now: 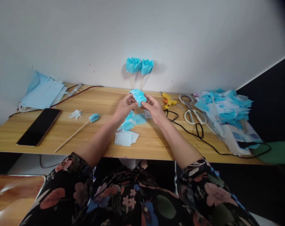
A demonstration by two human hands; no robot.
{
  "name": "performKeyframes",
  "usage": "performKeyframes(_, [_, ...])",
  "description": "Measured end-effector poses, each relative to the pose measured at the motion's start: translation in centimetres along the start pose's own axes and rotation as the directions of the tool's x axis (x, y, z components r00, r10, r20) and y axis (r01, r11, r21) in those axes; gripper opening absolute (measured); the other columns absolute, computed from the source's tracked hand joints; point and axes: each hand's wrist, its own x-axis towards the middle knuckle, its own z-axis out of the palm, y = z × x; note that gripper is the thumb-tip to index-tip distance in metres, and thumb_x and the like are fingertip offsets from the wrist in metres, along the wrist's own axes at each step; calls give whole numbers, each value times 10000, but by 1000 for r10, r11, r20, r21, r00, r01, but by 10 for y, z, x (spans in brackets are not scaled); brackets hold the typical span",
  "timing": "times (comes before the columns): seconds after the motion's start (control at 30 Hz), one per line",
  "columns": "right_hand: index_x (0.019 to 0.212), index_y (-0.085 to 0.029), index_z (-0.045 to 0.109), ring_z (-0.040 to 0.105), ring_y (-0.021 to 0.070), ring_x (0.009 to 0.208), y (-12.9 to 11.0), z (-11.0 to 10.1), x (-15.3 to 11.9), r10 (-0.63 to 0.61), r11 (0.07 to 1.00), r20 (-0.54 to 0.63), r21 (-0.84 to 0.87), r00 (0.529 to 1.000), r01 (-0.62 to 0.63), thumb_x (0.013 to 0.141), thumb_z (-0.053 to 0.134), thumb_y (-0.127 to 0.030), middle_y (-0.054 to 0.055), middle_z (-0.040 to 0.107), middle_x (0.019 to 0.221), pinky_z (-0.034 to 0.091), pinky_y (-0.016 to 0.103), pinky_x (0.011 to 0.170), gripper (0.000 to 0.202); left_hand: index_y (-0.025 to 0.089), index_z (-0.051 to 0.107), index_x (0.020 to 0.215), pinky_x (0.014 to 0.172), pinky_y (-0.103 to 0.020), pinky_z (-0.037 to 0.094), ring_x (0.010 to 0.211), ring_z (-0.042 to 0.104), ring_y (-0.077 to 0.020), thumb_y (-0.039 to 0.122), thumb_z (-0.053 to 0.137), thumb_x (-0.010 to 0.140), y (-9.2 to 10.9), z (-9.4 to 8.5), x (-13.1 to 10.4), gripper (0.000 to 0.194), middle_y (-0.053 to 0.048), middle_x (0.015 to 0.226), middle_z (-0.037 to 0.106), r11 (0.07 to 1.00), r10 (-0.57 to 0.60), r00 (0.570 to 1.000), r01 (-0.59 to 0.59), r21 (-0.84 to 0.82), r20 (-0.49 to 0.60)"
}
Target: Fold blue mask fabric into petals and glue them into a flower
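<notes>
Pinching a crinkled blue piece (139, 96) between both bare hands, a person in a dark floral top (133, 201) sits or stands at a wooden table (97, 102), the piece raised over its far middle. The left hand (125, 107) grips the left side with curled fingers, while the right hand (154, 107) has its thumb closed on the right side, fingers bent behind. Just beyond, two blue flowers (133, 66) on thin sticks (142, 81) appear side by side before a pale wall (86, 40). Below the hands lie blue scraps (134, 120) and, nearer, white pieces (123, 139), overlapping. To the left, a blue bud (94, 117) tips a stick lying aslant, with a small white scrap (75, 115) just beyond it; farther left are a phone (39, 127), dark screen up, and a stack of masks (42, 92) at the far edge. On the right, a yellow glue gun (168, 100) lies near a coil (186, 99) and white-handled scissors (195, 116), a black cord (210, 146) looping past them. At far right, a heap of blue and white material (227, 105) sits beyond a white power strip (235, 141).
</notes>
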Motion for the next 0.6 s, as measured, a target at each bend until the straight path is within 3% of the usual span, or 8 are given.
performKeyframes(0.23, [1247,-274,685,663,200,942,2,0,1,19,1000,-29,-21,999,-19,686,789,-418,12,751,1045,557,342,820,588,171,634,940,572,-200,429,640,552,-84,180,771,680,0,3,-2,295,35,737,613,1000,22,998,-21,-17,52])
performKeyframes(0.4, [1225,-292,697,676,191,896,-2,-4,1,67,998,-7,21,998,-67,678,801,-438,-4,754,967,555,359,844,576,178,631,952,567,-208,433,634,552,-84,207,773,685,-1,3,-4,304,21,773,633,999,23,997,-19,-48,74])
performKeyframes(0.6, [1173,-302,736,668,209,1026,-8,-5,-1,41,998,36,37,998,-43,745,745,-516,17,748,1165,572,364,876,479,185,625,946,547,-194,405,591,506,-63,222,783,693,-3,1,-1,300,42,738,596,997,27,999,-26,-74,17])
